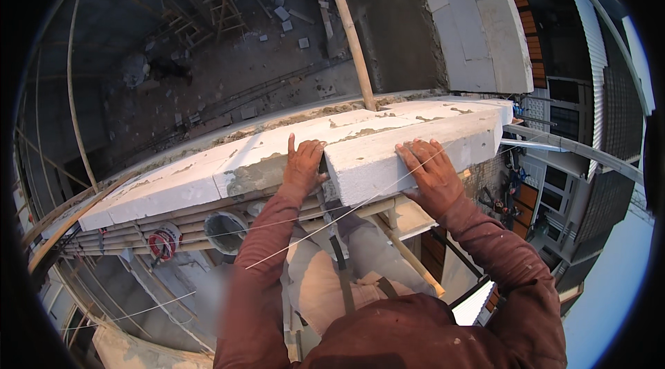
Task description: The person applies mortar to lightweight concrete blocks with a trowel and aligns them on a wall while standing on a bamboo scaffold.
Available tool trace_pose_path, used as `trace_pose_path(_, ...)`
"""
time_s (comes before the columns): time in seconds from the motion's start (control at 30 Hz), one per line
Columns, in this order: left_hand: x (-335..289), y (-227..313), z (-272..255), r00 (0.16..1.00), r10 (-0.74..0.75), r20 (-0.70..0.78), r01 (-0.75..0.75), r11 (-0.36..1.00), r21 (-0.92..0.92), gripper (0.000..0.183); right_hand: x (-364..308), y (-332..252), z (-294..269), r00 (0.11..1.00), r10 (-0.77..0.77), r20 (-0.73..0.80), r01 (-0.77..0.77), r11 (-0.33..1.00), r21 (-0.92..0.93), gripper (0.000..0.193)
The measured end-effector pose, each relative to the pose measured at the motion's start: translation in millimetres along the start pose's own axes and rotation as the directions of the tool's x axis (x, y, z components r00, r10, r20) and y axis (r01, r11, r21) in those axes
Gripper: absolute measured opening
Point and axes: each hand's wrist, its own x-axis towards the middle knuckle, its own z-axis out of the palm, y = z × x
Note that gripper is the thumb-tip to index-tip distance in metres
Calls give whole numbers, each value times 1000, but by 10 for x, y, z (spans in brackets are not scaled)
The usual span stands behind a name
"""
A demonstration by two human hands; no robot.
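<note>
A pale aerated concrete block (374, 173) rests on top of a wall of similar white blocks (180, 189), its near face overhanging my side. My right hand (436, 178) grips this block, fingers over the upper edge and thumb against the near face. Beside the block's left end is my left hand (303, 167), fingers stretched across the wall top and thumb pointing toward the block. Grey mortar (258, 175) is smeared on the wall's face left of that hand. A thin taut string (305, 236) runs slantwise past the block's near face.
Below the wall, bamboo scaffolding carries a dark bucket (226, 230) and a red-and-white bucket (164, 242). A bamboo pole (350, 36) rises behind the wall. Deep down beyond it lies a floor with scattered block pieces (282, 13). Another block wall (478, 22) stands at far right.
</note>
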Motion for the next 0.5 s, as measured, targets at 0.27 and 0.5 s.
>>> trace_pose_path(0.27, -24, -5, 3, 1000, -22, -10, 22, 1000, 5, 83, 0, -1, 29, 1000, -1, -19, 1, 1000, 19, 85)
trace_pose_path(0.5, -6, 12, 81, 995, -10, -96, 18, 996, 90, 82, -20, 15, 21, 1000, -13, -23, 14, 999, 36, 84)
